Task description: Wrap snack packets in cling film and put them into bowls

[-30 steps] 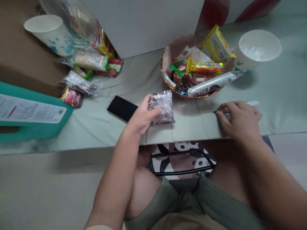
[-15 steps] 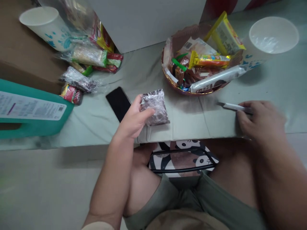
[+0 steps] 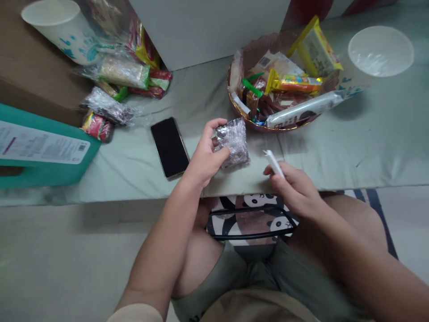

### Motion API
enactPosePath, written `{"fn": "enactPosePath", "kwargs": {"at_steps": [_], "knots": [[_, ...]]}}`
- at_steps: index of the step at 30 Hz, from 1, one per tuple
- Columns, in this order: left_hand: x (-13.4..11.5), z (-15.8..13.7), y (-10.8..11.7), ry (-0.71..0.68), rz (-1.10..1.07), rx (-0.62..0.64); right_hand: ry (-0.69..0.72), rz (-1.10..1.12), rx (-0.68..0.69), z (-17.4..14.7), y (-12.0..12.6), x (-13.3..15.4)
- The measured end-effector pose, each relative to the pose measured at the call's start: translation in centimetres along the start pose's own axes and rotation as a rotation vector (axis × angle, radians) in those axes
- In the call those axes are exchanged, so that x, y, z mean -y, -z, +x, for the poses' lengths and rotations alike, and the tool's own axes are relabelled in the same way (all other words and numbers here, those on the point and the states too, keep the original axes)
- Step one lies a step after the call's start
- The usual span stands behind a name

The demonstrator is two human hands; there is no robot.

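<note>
Between the thumb and fingers of my left hand (image 3: 212,154) is a square snack packet (image 3: 234,143), dark brown under shiny clear wrap. It is lifted a little over the front part of the table. My right hand (image 3: 295,185) grips a slim white utility knife (image 3: 275,164) with a ridged edge, its tip pointing up and left toward the packet. A gap separates the knife from the packet. My fingers cover the knife's lower end. Just left of my left hand lies a black phone (image 3: 170,147), screen up.
Behind my hands stands a scalloped bowl (image 3: 288,129) of wrapped snacks, with a paper cup (image 3: 380,53) at its right. More wrapped snacks (image 3: 124,71), another paper cup (image 3: 63,36), a brown box (image 3: 30,76) and a teal carton (image 3: 67,172) crowd the left. A panda-print bag (image 3: 251,219) sits below the table edge.
My right hand has swung left with the utility knife, close to the packet. My left hand has shifted slightly right and up with the packet, uncovering more of the phone.
</note>
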State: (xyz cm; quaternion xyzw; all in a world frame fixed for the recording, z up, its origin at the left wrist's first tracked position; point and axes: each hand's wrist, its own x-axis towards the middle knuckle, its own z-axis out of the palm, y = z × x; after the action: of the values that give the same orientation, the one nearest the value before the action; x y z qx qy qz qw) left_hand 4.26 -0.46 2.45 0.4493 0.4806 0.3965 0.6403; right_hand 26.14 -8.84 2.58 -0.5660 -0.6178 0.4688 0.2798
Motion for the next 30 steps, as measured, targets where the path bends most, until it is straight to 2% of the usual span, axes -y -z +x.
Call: {"fn": "enactPosePath", "kwargs": {"at_steps": [3,6,9,11,17,19,21,24,27,30], "knots": [[0.2,-0.1,-0.3,0.0,-0.014,0.043,-0.088,0.206,0.134,1.0,-1.6,0.5],[0.3,-0.4,-0.5,-0.028,0.01,0.096,-0.19,0.392,0.191,1.7,-2.3,1.0],[0.1,-0.9,-0.7,-0.068,0.008,0.119,-0.24,0.395,0.189,2.0,-2.1,1.6],[-0.3,-1.1,-0.9,-0.057,-0.001,0.061,-0.259,0.321,0.196,1.9,-1.8,1.9],[-1.3,-1.0,-0.5,0.015,-0.073,-0.258,-0.339,0.116,0.261,0.9,0.0,1.6],[-1.1,-0.9,-0.1,0.022,-0.102,-0.308,-0.29,-0.011,0.27,0.5,1.2,1.0],[-0.7,-0.8,0.2,0.015,-0.037,-0.326,-0.172,-0.208,0.176,0.0,2.6,0.0],[-0.2,-0.8,0.6,-0.073,0.258,-0.304,-0.038,-0.514,-0.072,-0.4,4.8,-2.0],[0.0,-0.8,0.9,-0.145,0.516,-0.272,-0.016,-0.678,-0.238,-0.4,6.3,-3.9],[-0.1,-0.7,1.1,-0.123,0.614,-0.198,-0.006,-0.796,-0.422,-0.2,6.7,-4.5]]}}
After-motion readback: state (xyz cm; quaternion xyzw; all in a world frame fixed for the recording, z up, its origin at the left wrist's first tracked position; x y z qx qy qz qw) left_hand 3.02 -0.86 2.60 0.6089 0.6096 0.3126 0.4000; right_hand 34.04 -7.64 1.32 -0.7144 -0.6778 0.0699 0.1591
